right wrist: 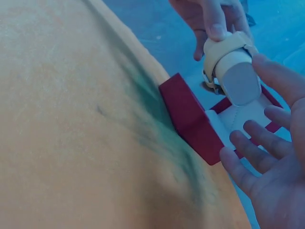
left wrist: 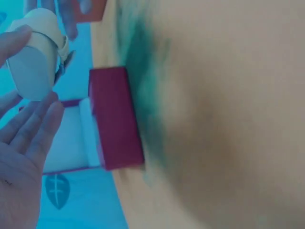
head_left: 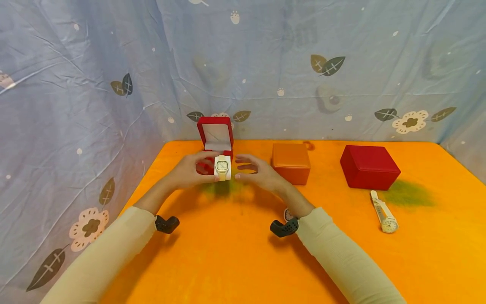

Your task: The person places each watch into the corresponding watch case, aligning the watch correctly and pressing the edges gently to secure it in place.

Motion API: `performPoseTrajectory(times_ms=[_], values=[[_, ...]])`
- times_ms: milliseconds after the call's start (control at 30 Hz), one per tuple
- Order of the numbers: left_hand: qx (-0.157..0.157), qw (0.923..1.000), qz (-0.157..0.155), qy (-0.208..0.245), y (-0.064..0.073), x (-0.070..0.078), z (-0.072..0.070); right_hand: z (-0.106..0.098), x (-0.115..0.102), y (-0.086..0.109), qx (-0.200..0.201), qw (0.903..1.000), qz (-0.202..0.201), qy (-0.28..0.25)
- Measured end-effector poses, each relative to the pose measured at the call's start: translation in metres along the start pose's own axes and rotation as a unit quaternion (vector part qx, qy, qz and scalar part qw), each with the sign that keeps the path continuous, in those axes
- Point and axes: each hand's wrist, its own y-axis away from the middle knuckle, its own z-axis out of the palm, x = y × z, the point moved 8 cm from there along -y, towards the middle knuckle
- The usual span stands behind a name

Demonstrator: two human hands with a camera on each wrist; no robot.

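Observation:
My left hand [head_left: 190, 169] holds a white watch cushion [head_left: 228, 169] at its side, with fingertips near its top and the thumb near its bottom. A cream-strapped watch [head_left: 222, 166] with a squarish dial is wrapped round the cushion, facing me. Just right of it, my right hand [head_left: 260, 173] has its fingers spread and loosely bent, with a small gap to the cushion in the head view. Behind the hands stands an open red watch box [head_left: 232, 126], its white-lined lid raised; the left hand and cushion partly hide its base. The right wrist view shows the cushion's pale flat end.
A closed orange box [head_left: 291, 162] stands right of my right hand, and a closed red box [head_left: 370, 169] farther right. A white watch [head_left: 385, 217] lies before that red box. Another watch [head_left: 288, 214] is partly hidden by my right wrist. A patterned curtain [head_left: 281, 71] hangs behind the table.

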Motion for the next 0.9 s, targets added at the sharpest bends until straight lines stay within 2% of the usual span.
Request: performPoseTrajectory(times_ms=[167,333,600,900], values=[[0.003,0.9989,-0.047,-0.008,-0.005,-0.013,-0.015,-0.012,-0.002,0.008,0.021,0.9995,0.001,0.021],[-0.013,0.9971,-0.073,-0.020,-0.012,-0.027,-0.026,-0.025,-0.005,0.017,0.021,0.9996,0.000,0.020],[-0.036,0.9950,-0.085,-0.037,-0.022,-0.044,-0.034,-0.036,-0.007,0.024,0.021,0.9995,0.000,0.022],[-0.073,0.9915,-0.087,-0.065,-0.040,-0.055,-0.027,-0.027,-0.013,0.023,0.013,0.9997,-0.015,0.016]])
